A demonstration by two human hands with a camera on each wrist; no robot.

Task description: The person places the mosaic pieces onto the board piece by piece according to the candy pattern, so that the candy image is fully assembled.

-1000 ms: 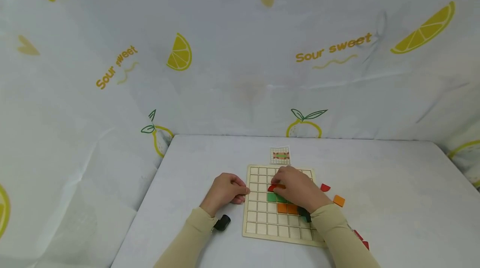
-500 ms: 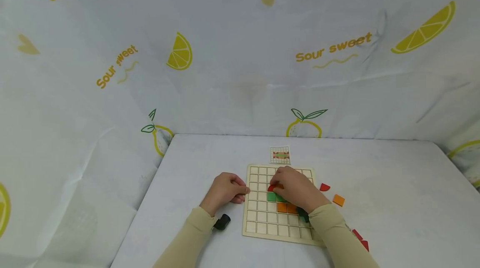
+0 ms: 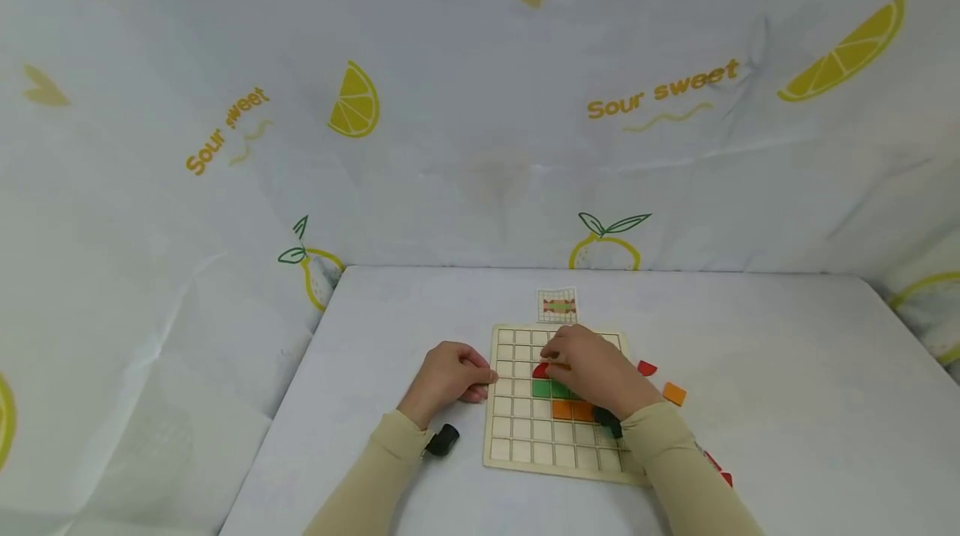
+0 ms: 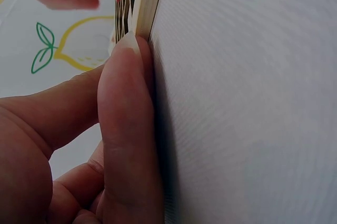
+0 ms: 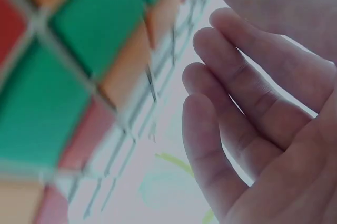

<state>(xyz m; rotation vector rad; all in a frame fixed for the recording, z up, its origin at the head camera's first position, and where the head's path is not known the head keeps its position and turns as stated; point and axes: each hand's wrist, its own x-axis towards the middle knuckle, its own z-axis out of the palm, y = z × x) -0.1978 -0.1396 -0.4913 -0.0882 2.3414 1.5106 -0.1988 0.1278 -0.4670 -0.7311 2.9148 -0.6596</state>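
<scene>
My left hand [image 3: 450, 375] is at the left edge of a wooden grid board [image 3: 512, 429]; in the left wrist view its thumb and index finger pinch the board's edge. Over the upper middle of the board hovers my right hand [image 3: 596, 365], palm down. The right wrist view shows its fingers [image 5: 239, 76] loosely bent and the thumb apart, with nothing between them. Close by its fingertips a red rounded piece [image 3: 539, 371] lies in a grid cell. Green pieces [image 3: 542, 388] and orange square pieces [image 3: 572, 410] fill cells below; the hand hides several others.
A small pattern card [image 3: 557, 305] lies beyond the board's far edge. To the right are a loose red piece [image 3: 647, 368] and an orange square [image 3: 674, 393], with more red pieces [image 3: 726, 478] beside the right sleeve. A lemon-print cloth [image 3: 495, 102] hangs behind the table.
My right fingertips have lifted slightly from the red piece, leaving more of it visible. My left hand stays at the board's edge. The head view has shifted a little.
</scene>
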